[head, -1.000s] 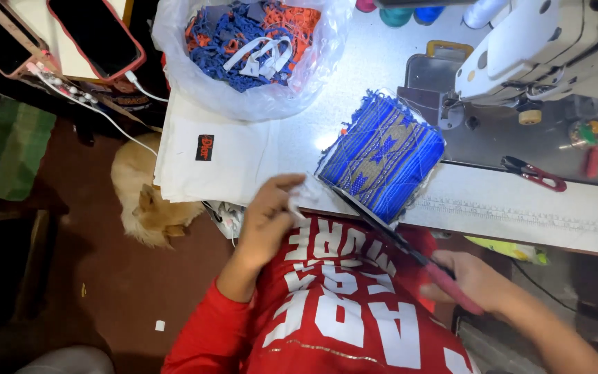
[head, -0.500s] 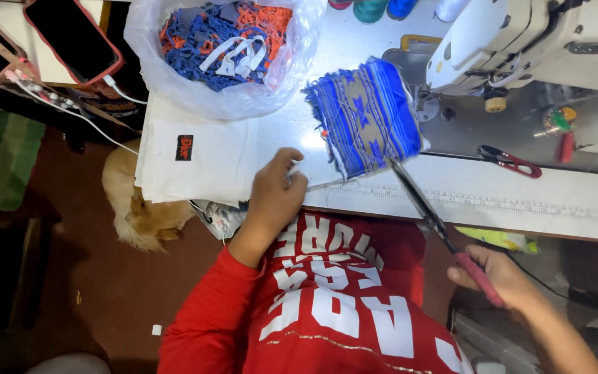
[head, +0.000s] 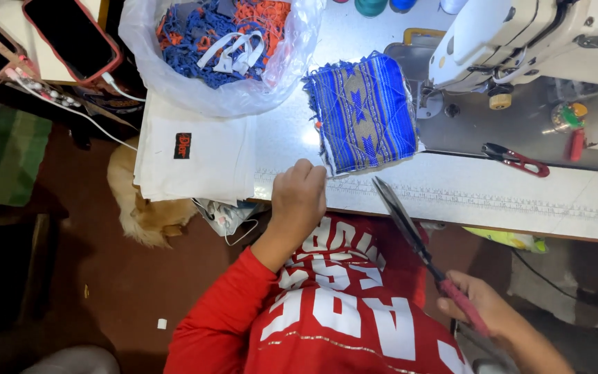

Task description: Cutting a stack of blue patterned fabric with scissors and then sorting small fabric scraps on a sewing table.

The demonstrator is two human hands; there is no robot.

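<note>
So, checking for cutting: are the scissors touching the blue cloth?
No, the scissors in the right hand sit apart from the blue cloth.

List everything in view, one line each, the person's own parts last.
Cloth piece: one, blue patterned, on table under left fingertips.
Scissors: one, pink-handled, in right hand.
Small snips: one, red, on table.
Sewing machine: one, white, top right.
Bag of scraps: one, clear, blue and orange inside.
Folded fabric: white stack, table edge.
Phones: two, dark, top left.
Animal: one, tan, floor.
Left hand.
Right hand.
</note>
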